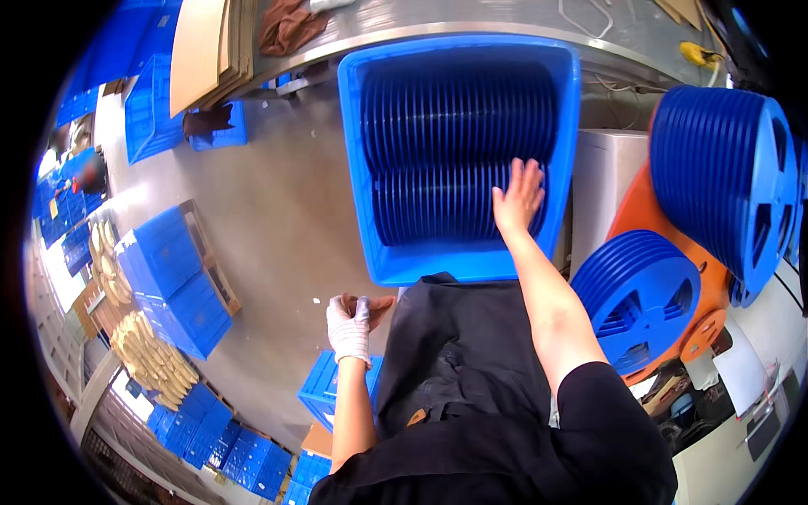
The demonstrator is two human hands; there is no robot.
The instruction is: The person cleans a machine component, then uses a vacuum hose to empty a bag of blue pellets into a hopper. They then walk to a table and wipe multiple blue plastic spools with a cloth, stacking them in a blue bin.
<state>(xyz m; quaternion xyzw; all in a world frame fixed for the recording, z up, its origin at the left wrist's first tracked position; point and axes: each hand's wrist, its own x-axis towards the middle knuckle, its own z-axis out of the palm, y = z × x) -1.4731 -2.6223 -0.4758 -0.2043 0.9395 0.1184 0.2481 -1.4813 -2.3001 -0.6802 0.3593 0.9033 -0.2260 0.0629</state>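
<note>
In front of me stands a deep blue plastic bin [560, 168], packed with two rows of thin dark blue discs [438, 202] standing on edge, probably reels. My right hand [520, 198], bare, lies over the right end of the nearer row. Its fingers are stretched out and seem to rest on the disc edges. My left hand [348, 330] wears a pale glove and is left of my lap, closed on a brown cloth [381, 310]. Part of that cloth is hidden by the fingers.
Blue slotted reels [648, 307] sit on an orange stand [644, 210] at my right. A metal table [421, 18] runs behind the bin, with another brown cloth [290, 27] and cardboard sheets [202, 50] at its left. Blue crates [172, 278] stand on the left floor.
</note>
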